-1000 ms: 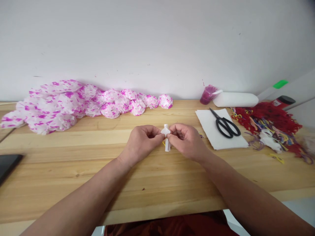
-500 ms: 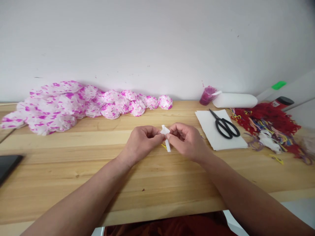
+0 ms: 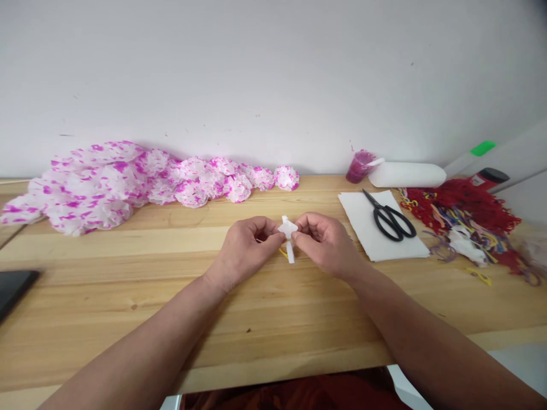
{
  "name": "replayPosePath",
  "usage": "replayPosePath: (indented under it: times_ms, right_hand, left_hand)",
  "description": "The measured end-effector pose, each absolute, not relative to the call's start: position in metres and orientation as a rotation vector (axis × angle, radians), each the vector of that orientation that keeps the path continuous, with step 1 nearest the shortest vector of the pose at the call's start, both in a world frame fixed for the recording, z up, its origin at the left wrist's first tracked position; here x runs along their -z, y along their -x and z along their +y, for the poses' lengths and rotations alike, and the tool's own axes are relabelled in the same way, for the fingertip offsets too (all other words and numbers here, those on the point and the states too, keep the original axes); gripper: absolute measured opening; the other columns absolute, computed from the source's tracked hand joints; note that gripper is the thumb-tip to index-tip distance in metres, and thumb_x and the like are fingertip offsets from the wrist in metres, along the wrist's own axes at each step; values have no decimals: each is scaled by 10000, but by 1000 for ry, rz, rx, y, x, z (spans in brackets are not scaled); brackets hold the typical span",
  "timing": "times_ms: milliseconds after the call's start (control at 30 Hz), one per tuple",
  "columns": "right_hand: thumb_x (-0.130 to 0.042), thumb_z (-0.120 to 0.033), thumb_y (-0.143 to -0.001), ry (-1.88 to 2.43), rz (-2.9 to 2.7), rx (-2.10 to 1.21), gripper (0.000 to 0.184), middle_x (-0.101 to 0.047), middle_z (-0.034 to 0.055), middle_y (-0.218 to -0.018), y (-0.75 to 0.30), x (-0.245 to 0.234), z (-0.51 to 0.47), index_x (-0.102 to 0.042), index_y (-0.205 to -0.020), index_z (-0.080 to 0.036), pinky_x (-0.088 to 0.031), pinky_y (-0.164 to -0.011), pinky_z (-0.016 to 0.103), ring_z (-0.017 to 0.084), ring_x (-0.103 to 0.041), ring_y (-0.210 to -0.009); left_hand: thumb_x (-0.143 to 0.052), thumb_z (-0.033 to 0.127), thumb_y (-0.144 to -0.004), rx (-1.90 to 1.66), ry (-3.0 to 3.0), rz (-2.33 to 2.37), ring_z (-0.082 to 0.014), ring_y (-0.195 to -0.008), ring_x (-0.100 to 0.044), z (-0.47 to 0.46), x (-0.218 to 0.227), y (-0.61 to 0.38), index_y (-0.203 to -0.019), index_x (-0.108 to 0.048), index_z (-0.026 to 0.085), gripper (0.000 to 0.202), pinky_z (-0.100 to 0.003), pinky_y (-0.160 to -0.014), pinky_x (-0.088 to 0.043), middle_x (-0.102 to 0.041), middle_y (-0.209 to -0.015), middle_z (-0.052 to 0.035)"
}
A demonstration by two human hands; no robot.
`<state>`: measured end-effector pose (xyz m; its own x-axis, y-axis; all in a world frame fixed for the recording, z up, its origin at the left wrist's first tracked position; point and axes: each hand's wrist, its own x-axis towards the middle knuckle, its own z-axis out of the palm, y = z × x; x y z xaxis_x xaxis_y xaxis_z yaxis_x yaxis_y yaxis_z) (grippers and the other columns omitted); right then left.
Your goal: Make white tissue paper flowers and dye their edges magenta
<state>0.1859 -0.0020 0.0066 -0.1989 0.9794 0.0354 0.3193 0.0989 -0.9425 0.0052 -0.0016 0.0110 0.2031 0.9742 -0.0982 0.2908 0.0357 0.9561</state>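
Between my two hands is a small piece of folded white paper (image 3: 288,228), with a diamond-like upper part and a narrow strip pointing down toward me. My left hand (image 3: 248,246) pinches its left edge between thumb and fingers. On the opposite edge, the thumb and fingers of my right hand (image 3: 327,245) are closed. A bit of yellow string (image 3: 282,251) shows beside the strip, partly hidden by my left thumb. The other fingers of both hands are curled in.
White-and-magenta paper flowers (image 3: 94,188) are heaped along the wall. Black scissors (image 3: 391,219) lie on stacked white paper (image 3: 359,219). Behind stand a cup of magenta liquid (image 3: 359,168) and a white bottle (image 3: 405,174). Red and coloured strings (image 3: 461,205) are piled rightward. A dark flat object (image 3: 15,287) sits left.
The upper part of the white paper has spread wider, and its lower strip stands straighter. Both hands stay in almost the same place, still pinching it.
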Motion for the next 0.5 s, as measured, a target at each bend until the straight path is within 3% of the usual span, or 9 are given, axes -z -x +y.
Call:
replayPosePath:
  times_ms: [200, 500]
  right_hand:
    - [-617, -237, -819, 1222, -1594, -1235, 66, -594, -16, -688, -186, -2, -2, -608, -787, -180, -414, -548, 248, 119, -524, -609]
    - [-620, -257, -837, 1283, -1622, -1134, 104, -564, -31, -673, -188, -1, -1, -585, -768, -188, -389, -542, 238, 105, -485, -594]
  left_hand:
    - [-691, 364, -787, -837, -1538, 1319, -101, -563, -484, -4, -10, -7, -737, -677, 162, 209, -221, -528, -368, -614, -647, 18]
    - [-678, 357, -790, -843, -1479, 1324, -93, -547, -449, -3, -9, -7, -707, -632, 166, 214, -211, -498, -337, -581, -626, 26]
